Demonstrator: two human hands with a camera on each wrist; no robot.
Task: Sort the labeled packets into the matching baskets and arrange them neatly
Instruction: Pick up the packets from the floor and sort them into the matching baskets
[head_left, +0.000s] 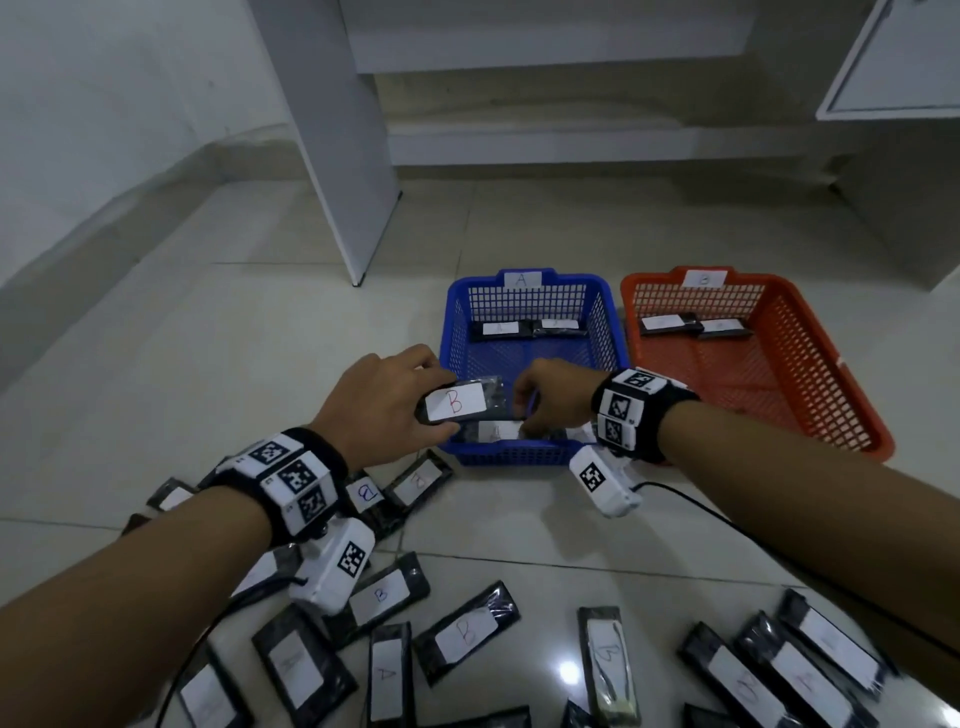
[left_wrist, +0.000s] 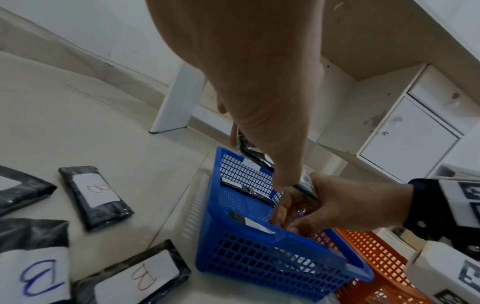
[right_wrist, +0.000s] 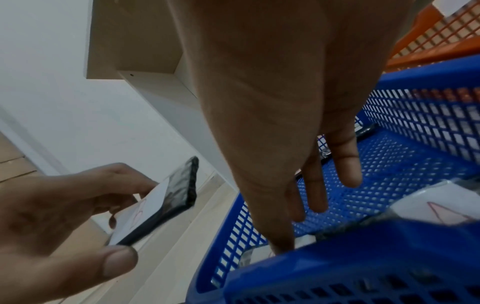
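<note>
Down at the left, loose black packets (head_left: 470, 631) lie scattered label-up on the floor (head_left: 545, 525), letters A and B mixed, presumably spread so each can be read before picking. Just right of them the left hand (head_left: 382, 410) holds a packet marked B (head_left: 454, 402) over the near-left corner of the blue basket (head_left: 535, 452), thumb under and fingers (right_wrist: 122, 176) curled over its far edge, label turned up; it appears to be parked there, since that basket carries an A tag and the B one belongs further right. Beside it the right hand (head_left: 556, 397) reaches down into the blue basket with its fingers (right_wrist: 345, 160) fairly straight and spread, the tips on a packet (head_left: 496, 431) lying at the near wall; it looks like straightening rather than gripping, though the contact is partly hidden. Two packets already sit side by side along the blue basket's far wall. Furthest right, the orange basket (head_left: 831, 395), tagged B, holds two packets against its far wall in the same tidy row.
</note>
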